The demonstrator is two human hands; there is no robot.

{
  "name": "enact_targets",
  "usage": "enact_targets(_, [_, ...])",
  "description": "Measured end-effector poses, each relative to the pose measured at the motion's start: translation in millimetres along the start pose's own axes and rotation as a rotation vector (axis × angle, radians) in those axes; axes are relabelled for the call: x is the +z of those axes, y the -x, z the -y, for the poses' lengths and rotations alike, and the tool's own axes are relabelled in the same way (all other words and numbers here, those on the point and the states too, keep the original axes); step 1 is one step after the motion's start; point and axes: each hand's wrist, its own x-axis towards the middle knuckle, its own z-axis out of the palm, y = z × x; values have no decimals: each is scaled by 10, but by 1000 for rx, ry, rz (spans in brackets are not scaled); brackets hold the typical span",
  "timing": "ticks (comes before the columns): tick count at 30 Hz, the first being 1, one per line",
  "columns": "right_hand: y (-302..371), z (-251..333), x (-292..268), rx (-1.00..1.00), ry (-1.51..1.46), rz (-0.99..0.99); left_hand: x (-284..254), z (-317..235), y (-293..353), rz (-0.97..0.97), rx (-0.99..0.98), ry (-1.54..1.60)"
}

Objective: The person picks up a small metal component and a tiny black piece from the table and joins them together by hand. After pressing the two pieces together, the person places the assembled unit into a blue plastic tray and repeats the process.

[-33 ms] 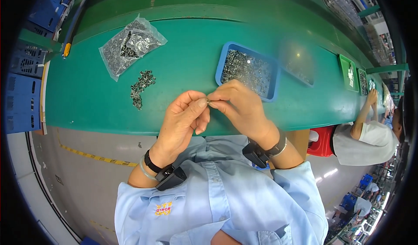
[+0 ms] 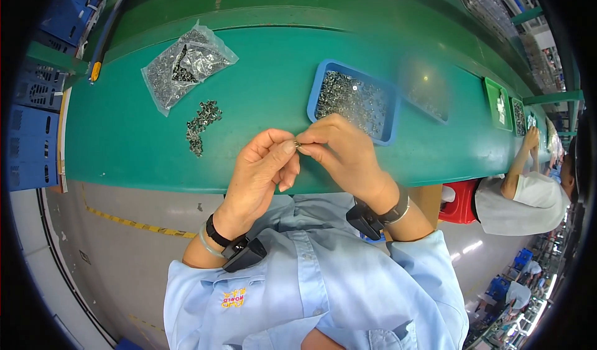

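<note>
Just above the near edge of the green table, my left hand [image 2: 264, 160] and my right hand [image 2: 342, 154] meet fingertip to fingertip. Both are closed in a pinch on one small dark metal part [image 2: 298, 144]; its exact shape is mostly hidden by the fingers. A blue tray [image 2: 392, 121] of small shiny metal pieces [image 2: 354, 95] lies just beyond my right hand. To the left of my left hand, a loose heap of small metal parts [image 2: 200, 126] rests on the tabletop. Behind that heap sits a clear plastic bag [image 2: 189, 64] filled with similar pieces.
The green tabletop [image 2: 267, 82] stretches left and right. Blue crates [image 2: 32, 144] are stacked at the left. Farther right are a green tray [image 2: 497, 104], a red stool [image 2: 459, 200] and a seated co-worker [image 2: 522, 200] at the same bench.
</note>
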Motion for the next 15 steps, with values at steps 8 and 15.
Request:
enact_targets(8, [45,24,41,2,-39,-72,66,30,1,59,82,68])
enact_targets(15, [96,23,117,9,-23,-119,36,65,-6,71,86,96])
